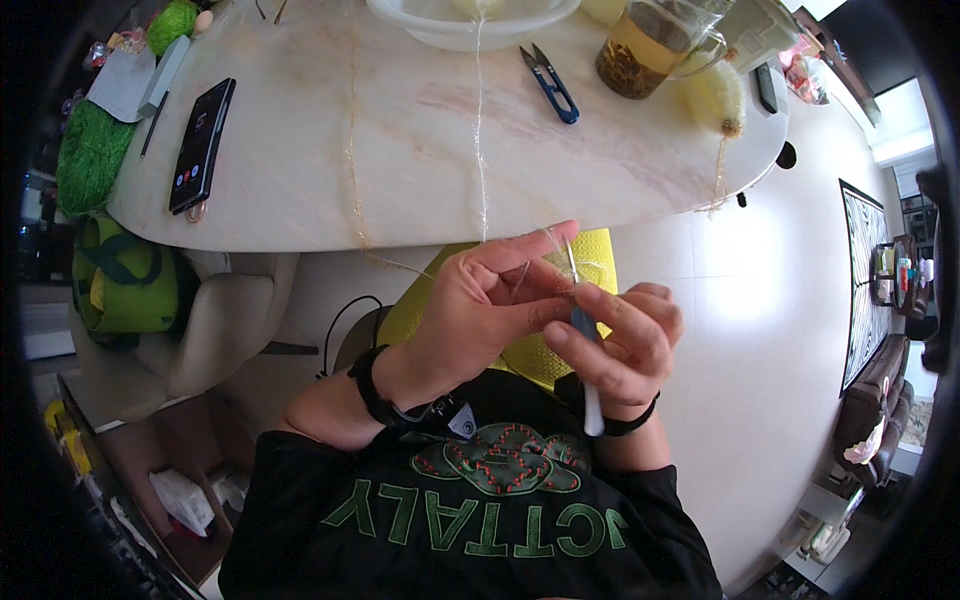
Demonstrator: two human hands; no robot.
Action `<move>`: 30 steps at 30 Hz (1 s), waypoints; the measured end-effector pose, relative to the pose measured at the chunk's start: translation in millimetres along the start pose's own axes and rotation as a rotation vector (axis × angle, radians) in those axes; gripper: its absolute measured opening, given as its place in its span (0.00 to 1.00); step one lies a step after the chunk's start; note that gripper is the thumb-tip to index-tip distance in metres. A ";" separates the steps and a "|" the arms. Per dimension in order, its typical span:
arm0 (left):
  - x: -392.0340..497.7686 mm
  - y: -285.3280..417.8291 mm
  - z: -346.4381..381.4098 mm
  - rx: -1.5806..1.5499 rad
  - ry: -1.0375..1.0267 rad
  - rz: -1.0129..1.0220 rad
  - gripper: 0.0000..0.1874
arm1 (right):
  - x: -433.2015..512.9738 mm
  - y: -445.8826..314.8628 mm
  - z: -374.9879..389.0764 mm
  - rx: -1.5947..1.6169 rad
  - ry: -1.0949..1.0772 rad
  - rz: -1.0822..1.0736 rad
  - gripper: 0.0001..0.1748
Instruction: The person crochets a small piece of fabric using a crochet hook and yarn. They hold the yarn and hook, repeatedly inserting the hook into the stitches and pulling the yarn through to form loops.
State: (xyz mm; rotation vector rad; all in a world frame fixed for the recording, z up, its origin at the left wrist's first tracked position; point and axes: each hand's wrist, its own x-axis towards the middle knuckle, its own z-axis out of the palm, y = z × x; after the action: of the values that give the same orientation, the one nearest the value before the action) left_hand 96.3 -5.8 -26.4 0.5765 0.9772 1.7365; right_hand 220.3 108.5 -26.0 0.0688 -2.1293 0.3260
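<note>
My right hand (pixel 626 341) grips a crochet hook (pixel 584 322) with a blue and white handle, its metal tip pointing up beside my left fingers. Fine yarn is looped over the raised index finger of my left hand (pixel 491 296), whose thumb and other fingers pinch a small bit of work close to the hook. That small piece is mostly hidden by the fingers. A white fuzzy strand (pixel 478 142) runs down the table from a white bowl (pixel 480 28). A second, golden strand (pixel 352 180) hangs over the table's edge toward my left hand.
Blue thread snips (pixel 552 84) lie on the marble table (pixel 300 90), near a glass cup of tea (pixel 637 52) and a pale yellow yarn ball (pixel 712 94). A phone (pixel 202 146) and green yarn (pixel 94 157) lie at left. A beige chair (pixel 225 330) stands below.
</note>
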 end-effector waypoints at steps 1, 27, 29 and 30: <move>0.2 2.6 -0.5 -0.019 -0.017 -0.007 0.35 | -0.1 2.0 0.1 0.112 0.009 0.045 0.21; 4.0 15.2 -2.7 0.088 -0.105 0.023 0.25 | -9.1 4.4 11.2 1.604 0.311 1.005 0.12; 3.0 13.4 0.5 0.155 -0.063 0.139 0.24 | -10.7 2.6 14.7 1.471 0.287 0.879 0.12; 2.8 13.1 0.7 0.182 -0.054 0.171 0.24 | -11.2 1.4 16.2 1.311 0.239 0.794 0.12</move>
State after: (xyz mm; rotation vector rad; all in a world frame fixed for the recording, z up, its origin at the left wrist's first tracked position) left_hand 88.8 -5.0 -15.3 0.8411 1.0807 1.7825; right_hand 213.1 104.8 -44.0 -0.0664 -1.2878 2.0107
